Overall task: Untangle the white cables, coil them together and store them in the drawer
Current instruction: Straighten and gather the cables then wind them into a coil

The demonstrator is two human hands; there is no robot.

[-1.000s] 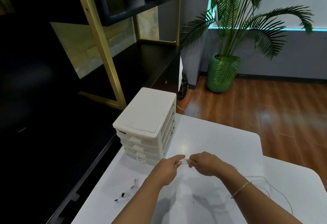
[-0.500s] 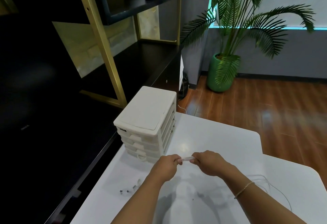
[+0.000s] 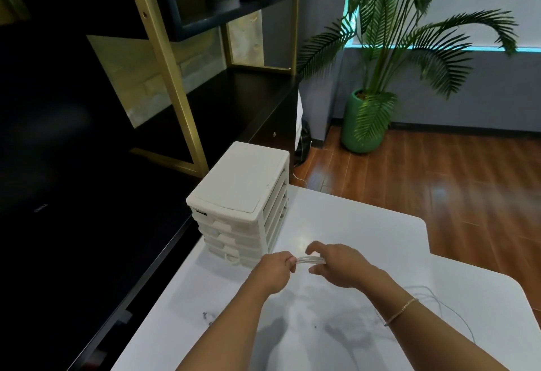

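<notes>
A short bundle of white cables (image 3: 311,260) is stretched between my two hands above the white table (image 3: 366,233). My left hand (image 3: 273,271) pinches its left end with curled fingers. My right hand (image 3: 339,265) holds the right end, thumb and fingers curled around it. Loose white cable (image 3: 439,302) trails over the table to the right of my right forearm. Small dark-tipped cable plugs (image 3: 206,316) lie on the table left of my left forearm. The white drawer unit (image 3: 243,195) stands just beyond my hands, all its drawers closed.
A black and gold shelf unit (image 3: 181,83) rises to the left of the table. A potted palm in a green pot (image 3: 364,124) stands on the wooden floor beyond. The table's edge runs close on the left and right.
The cable plugs on the left have slid nearer my left forearm. My right hand has opened slightly around the bundle, and the stretch between my hands is a little longer.
</notes>
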